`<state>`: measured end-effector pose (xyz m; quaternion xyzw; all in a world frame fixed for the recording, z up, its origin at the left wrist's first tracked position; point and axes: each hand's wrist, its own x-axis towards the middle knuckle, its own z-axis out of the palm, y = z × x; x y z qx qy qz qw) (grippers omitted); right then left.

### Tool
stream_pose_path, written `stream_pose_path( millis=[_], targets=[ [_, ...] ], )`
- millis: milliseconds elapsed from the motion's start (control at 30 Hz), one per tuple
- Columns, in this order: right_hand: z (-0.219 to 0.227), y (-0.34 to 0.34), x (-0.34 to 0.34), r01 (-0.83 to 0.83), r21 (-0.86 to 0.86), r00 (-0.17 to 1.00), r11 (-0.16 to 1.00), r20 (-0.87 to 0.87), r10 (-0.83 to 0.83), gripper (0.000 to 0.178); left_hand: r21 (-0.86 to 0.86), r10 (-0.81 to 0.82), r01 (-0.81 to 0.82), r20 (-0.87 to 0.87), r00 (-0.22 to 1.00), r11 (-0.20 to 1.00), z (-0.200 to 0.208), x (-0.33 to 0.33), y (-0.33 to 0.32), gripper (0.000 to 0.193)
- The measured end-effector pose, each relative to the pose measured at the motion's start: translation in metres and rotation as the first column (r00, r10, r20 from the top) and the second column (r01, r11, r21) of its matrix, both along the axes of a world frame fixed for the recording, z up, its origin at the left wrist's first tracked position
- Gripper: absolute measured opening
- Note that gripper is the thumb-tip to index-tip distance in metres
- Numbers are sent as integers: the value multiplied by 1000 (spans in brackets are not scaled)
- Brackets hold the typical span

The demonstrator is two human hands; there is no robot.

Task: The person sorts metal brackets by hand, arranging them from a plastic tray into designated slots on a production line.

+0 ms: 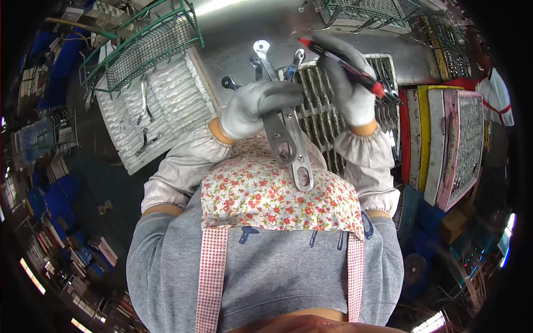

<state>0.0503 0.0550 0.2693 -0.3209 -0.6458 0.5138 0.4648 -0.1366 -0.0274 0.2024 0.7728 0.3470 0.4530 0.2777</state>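
My left hand (252, 108), in a whitish glove, is closed around several flat metal wrench-like tools (280, 141). Their slotted ends hang toward my apron, and their rounded heads with holes stick out beyond the fingers. In my gloved right hand (355, 94) is a red and black marker pen (350, 67), slanting down to the right. Motion blurs this hand and the pen a little. Below and between both hands lies a ribbed tray (318, 89) with dark grooves. More metal tools (388, 83) rest along its right side, partly behind my right hand.
At the left, a white ribbed tray (119, 119) holds a few metal tools, with a green wire basket (152, 53) over its far part. Another wire basket (366, 8) stands at the back on the metal table (233, 28). Several trays (438, 144) stand on edge at the right.
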Motion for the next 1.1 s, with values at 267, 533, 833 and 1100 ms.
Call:
stream_pose_path(
  millis=[267, 533, 833, 1100],
  targets=[
    [-13, 9, -32, -14, 266, 965, 964, 256, -56, 15, -17, -7, 7, -35, 999, 1000, -1, -2, -3, 42],
    [-20, 19, -36, -15, 295, 970, 956, 236, -58, 13, -17, -2, 2, -38, 999, 1000, -1, -5, -7, 48],
    [-17, 6, -42, -126, 102, 935, 987, 346, 84, 13, -48, 32, -32, -6, 999, 998, -4, -12, -14, 46],
    [-43, 28, 29, 334, -116, 930, 935, 199, -308, 18, -869, 691, -251, 135, 710, 427, -50, -40, -63, 23]
  ],
)
